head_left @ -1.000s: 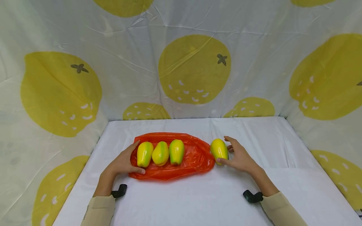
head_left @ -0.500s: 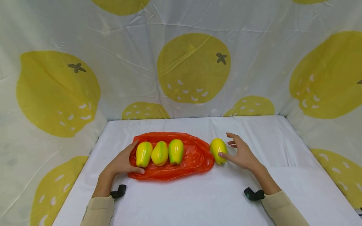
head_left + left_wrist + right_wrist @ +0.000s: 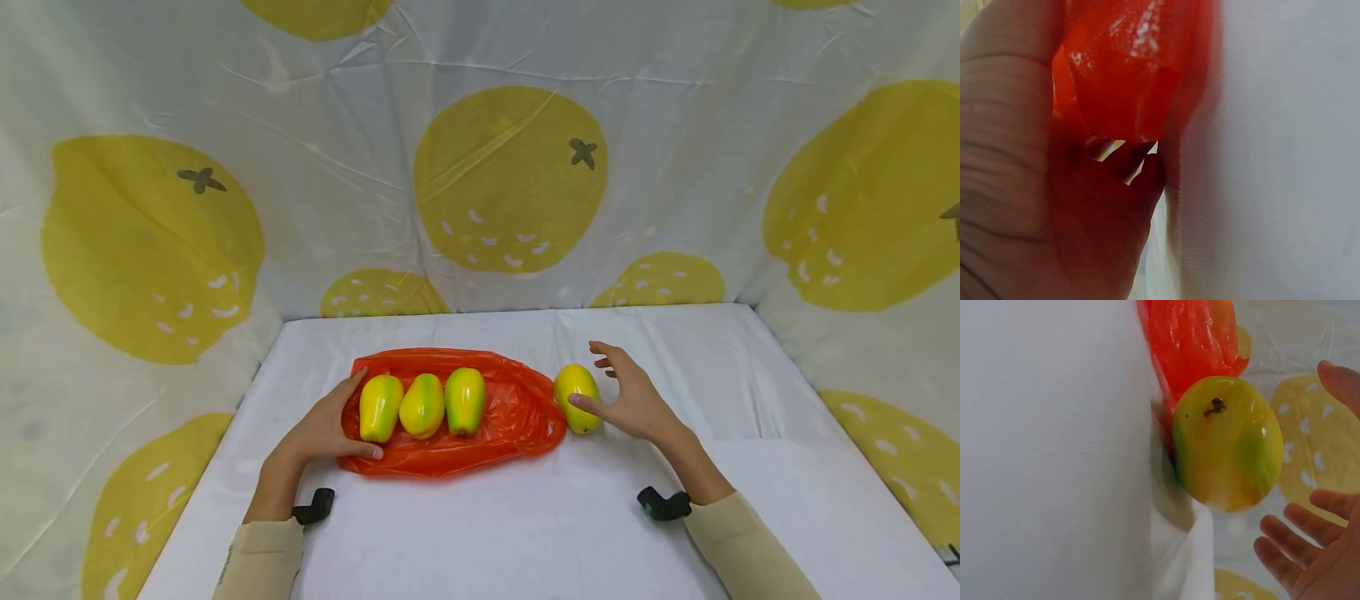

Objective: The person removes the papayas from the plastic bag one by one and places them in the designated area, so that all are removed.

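A red plastic bag point(image 3: 517, 417) lies flat on the white table, with three yellow-green papayas point(image 3: 422, 406) in a row on its left part. My left hand point(image 3: 324, 429) holds the bag's left end, its thumb at the near edge and its fingers curved along the far one. In the left wrist view, the red film point(image 3: 1125, 75) hangs between thumb and fingers. Another papaya point(image 3: 576, 398) sits on the cloth against the bag's right end. Beside it, my right hand point(image 3: 633, 402) hovers with spread fingers. In the right wrist view a gap separates those fingers from the papaya point(image 3: 1227, 444).
White cloth covers the table point(image 3: 487, 533), which reaches back to a hanging curtain point(image 3: 337, 167) printed with lemons. The curtain also closes off both sides. A black wrist-worn device point(image 3: 663, 504) is strapped on each forearm.
My right hand has drawn off the single papaya, its fingers spreading and rising slightly. The left hand keeps its place on the bag, and the fruits stay put.
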### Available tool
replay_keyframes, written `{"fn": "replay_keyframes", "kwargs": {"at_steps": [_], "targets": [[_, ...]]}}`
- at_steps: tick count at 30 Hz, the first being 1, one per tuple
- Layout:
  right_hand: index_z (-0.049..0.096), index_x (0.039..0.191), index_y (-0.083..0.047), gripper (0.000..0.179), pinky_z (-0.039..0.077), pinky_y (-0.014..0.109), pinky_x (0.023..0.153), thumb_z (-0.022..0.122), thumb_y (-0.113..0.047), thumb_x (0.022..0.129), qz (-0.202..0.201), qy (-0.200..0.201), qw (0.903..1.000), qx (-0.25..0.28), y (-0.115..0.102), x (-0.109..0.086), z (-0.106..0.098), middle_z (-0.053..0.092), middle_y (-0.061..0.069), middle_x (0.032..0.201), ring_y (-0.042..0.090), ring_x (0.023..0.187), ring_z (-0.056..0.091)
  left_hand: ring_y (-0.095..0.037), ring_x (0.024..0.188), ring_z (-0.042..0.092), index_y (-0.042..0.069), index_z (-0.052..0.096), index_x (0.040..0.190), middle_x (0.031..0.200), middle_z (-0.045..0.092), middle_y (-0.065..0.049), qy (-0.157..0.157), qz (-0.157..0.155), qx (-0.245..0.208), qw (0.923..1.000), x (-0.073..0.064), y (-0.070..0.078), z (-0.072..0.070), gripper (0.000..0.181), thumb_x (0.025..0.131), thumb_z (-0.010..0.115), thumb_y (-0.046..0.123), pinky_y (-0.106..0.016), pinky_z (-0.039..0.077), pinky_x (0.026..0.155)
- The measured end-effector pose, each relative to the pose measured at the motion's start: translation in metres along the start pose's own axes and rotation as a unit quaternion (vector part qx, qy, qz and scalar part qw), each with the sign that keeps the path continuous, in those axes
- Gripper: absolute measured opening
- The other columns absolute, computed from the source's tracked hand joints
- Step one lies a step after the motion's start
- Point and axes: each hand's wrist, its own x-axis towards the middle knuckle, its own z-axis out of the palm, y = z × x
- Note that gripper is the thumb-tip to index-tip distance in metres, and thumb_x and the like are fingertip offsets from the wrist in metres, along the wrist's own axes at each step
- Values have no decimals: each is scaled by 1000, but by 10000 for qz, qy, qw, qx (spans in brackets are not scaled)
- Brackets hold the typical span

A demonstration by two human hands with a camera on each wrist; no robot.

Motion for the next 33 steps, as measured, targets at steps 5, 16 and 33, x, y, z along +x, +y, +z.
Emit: {"fn": "replay_keyframes", "kwargs": {"at_steps": [5,16,33], "targets": [[34,158,-18,94,47,65,108,78,-57,85,-64,-23,10000,39,-5,2,-1,41,10,160,42,137,50,-39,149,35,17,15,166,166,31,-12,7,22,13,10000,0,2,-1,139,60,92,63,-69,41,111],[35,158,-19,95,49,65,106,80,-56,82,-136,-50,9998,127,-23,11,10,45,9,156,40,139,48,-39,149,35,18,15,166,166,32,-13,19,-15,8,10000,1,1,0,140,59,92,64,-70,41,111],[42,153,-22,89,52,58,105,81,-57,81,-403,-138,9981,455,-52,19,37,52,4,149,40,135,53,-41,147,36,16,14,166,165,33,-15,17,65,52,10000,-2,3,0,138,61,92,62,-69,43,109]]}}
